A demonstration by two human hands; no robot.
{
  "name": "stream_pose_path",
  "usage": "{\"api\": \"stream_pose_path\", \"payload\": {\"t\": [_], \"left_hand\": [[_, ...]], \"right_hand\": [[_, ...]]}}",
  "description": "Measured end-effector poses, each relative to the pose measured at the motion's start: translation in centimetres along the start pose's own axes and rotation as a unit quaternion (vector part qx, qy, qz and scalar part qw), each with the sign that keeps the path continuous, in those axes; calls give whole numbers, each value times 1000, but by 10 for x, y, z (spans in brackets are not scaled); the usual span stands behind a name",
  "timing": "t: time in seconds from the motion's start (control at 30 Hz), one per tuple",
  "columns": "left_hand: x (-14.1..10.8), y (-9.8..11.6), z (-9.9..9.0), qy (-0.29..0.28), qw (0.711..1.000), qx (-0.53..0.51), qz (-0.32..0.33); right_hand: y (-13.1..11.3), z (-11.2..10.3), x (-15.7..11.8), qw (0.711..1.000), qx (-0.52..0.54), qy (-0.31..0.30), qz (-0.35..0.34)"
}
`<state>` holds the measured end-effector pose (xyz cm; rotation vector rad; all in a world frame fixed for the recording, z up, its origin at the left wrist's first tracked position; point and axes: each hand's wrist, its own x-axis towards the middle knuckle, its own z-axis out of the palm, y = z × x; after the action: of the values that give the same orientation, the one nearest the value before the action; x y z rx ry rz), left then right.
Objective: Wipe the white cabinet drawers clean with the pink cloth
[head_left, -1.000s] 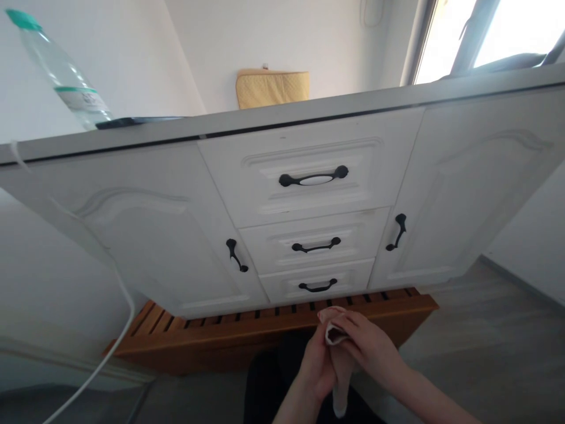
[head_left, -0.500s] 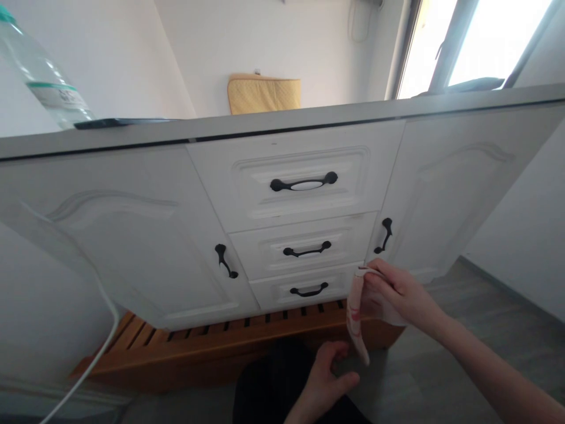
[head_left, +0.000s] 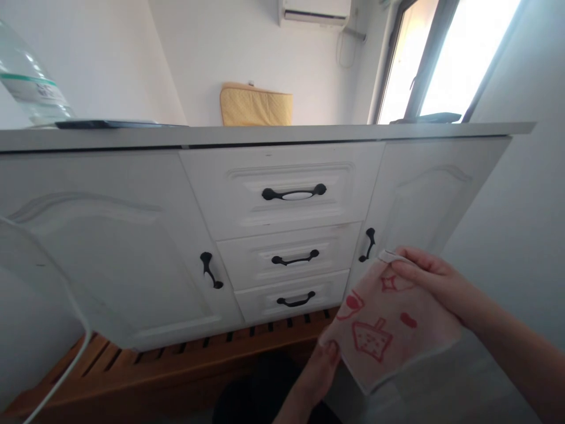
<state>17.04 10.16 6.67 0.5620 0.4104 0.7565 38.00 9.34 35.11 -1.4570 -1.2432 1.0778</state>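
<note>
A pale pink cloth (head_left: 397, 330) with red printed drawings is stretched between my two hands, in front of the lower right of a white cabinet (head_left: 291, 232). My right hand (head_left: 435, 280) pinches its upper edge, thumb on the near face. At the lower left corner my left hand (head_left: 320, 365) is closed on the cloth, its thumb on top and the other fingers partly hidden. The printed side faces me.
Black handles (head_left: 295, 193) stick out from the drawers and doors. A slatted wooden bench (head_left: 176, 356) runs below. On the countertop (head_left: 247, 134) stand a plastic bottle (head_left: 33, 82) and a flat dark object (head_left: 119, 124). A white cable (head_left: 73, 359) hangs at left.
My left hand, open and apart from the cloth before, now grips its corner. The cloth has turned from edge-on to face me and is spread out. The view has shifted slightly.
</note>
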Motion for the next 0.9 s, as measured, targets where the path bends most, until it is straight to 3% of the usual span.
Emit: {"api": "stream_pose_path", "payload": {"t": [0.1,0.2,0.27,0.4,0.5,0.57,0.63,0.8,0.9], "left_hand": [[-8,3,25,-143,983,-78,-85],[-14,2,41,-156,976,-131,-80],[-13,-1,39,-95,985,-130,-60],[-8,2,13,84,990,-113,2],[-11,15,1,154,983,-98,23],[-14,24,2,182,980,-76,32],[-16,30,10,194,979,-38,41],[-9,20,36,193,970,99,111],[-6,8,43,186,954,200,127]], "right_hand": [[17,-14,1,995,64,53,56],[44,-27,2,987,79,84,108],[63,-31,-1,979,95,107,142],[106,-29,-13,958,169,114,202],[150,-19,-15,971,72,146,177],[180,-5,-13,968,-50,208,132],[204,17,-13,963,-117,226,93],[219,95,-18,987,-81,130,47],[218,127,-16,992,-69,108,10]]}}
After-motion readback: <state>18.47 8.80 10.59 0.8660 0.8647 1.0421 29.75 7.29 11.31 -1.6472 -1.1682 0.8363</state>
